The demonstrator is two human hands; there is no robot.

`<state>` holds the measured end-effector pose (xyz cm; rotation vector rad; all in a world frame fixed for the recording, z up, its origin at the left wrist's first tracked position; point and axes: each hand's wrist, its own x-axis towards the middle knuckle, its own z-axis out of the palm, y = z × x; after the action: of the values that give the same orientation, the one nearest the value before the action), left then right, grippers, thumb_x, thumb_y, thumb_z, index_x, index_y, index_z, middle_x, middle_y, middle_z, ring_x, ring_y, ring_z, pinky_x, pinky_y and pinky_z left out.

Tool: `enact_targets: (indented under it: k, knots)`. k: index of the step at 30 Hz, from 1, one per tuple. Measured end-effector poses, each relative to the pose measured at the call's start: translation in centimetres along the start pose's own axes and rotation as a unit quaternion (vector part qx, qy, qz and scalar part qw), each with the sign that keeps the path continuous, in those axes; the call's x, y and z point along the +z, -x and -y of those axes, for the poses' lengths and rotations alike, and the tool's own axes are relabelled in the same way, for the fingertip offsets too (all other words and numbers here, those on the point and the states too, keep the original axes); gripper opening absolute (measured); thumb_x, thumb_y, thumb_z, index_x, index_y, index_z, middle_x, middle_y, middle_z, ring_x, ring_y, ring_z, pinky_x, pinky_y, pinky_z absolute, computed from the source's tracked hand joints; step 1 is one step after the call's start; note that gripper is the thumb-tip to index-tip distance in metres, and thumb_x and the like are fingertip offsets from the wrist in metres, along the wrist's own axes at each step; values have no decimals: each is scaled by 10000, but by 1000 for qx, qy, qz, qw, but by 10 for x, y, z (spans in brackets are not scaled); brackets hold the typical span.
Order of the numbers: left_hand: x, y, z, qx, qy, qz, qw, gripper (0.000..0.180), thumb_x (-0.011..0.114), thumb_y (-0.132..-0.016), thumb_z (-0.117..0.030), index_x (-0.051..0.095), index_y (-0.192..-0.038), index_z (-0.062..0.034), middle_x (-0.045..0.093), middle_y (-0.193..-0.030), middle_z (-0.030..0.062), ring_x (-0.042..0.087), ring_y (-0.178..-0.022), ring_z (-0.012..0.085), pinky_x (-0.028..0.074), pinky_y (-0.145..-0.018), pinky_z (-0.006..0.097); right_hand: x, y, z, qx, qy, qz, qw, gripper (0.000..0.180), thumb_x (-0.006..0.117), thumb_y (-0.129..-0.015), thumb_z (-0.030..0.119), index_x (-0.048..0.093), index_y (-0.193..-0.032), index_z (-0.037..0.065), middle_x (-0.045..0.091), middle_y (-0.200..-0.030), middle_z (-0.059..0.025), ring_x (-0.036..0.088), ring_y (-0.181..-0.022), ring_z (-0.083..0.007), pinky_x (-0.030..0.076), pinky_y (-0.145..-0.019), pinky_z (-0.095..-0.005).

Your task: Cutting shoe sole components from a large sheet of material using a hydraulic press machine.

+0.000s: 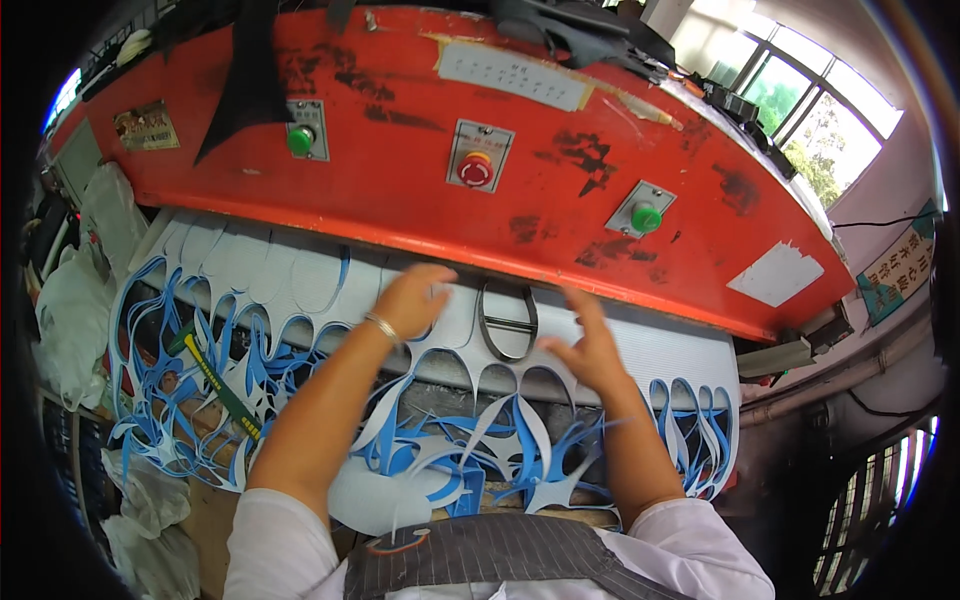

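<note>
A U-shaped metal cutting die [510, 324] with a crossbar lies on a white ribbed sheet [655, 345], partly under the front edge of a red press. My left hand [415, 300], with a bracelet at the wrist, is over the sheet left of the die. Its fingers are apart and nothing shows in them. To the right of the die is my right hand [592, 345], thumb and fingers spread, holding nothing. Rounded cutouts run along the sheet's near side, and blue-and-white scrap strips [520, 440] hang from it.
The red press [380, 160] spans the far side, with green buttons [300, 140] and a red stop button [474, 170]. A green-handled tool [225, 390] rests among scraps at left. Plastic bags [75, 325] hang farther left. One loose rounded white piece [375, 497] lies near my body.
</note>
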<state>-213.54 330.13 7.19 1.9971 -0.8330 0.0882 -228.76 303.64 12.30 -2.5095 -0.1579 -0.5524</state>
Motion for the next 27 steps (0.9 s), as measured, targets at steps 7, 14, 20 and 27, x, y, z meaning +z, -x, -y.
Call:
enact_targets:
  k: [7, 14, 20, 27]
  knots:
    - [-138, -42, -50, 140, -196, -470, 849, 221, 525, -946, -157, 613, -776, -47, 560, -768, 104, 532, -742, 289, 426, -687, 407, -79, -61, 8, 15, -148, -317, 937, 212, 662, -890, 85, 537, -1047, 18, 574, -869, -50, 539, -743, -115, 460, -673, -266]
    - [-144, -19, -61, 47, -116, -227, 966, 277, 568, -924, -197, 540, -703, -32, 542, -719, 143, 537, -653, 332, 433, -611, 431, -80, -45, 13, 26, -143, -265, 953, 99, 630, -903, 87, 555, -934, 30, 586, -816, -61, 529, -721, -108, 455, -648, -274]
    - [-75, 137, -129, 90, -96, 8, 991, 124, 707, -795, -231, 657, -793, -118, 618, -814, 76, 591, -798, 290, 452, -727, 388, -71, 83, 90, 31, -16, 224, 974, 360, 741, -804, 365, 676, -922, 32, 657, -829, -144, 651, -805, -332, 516, -712, -398]
    - [-77, 208, -118, -12, -307, 146, 940, 598, 563, -877, -536, 482, -1392, -244, 489, -1374, 130, 374, -1347, 333, 215, -1121, 525, -37, 160, 118, 18, 156, 217, 963, 492, 828, -650, 247, 642, -1064, 59, 548, -1052, -141, 578, -946, -351, 490, -792, -416]
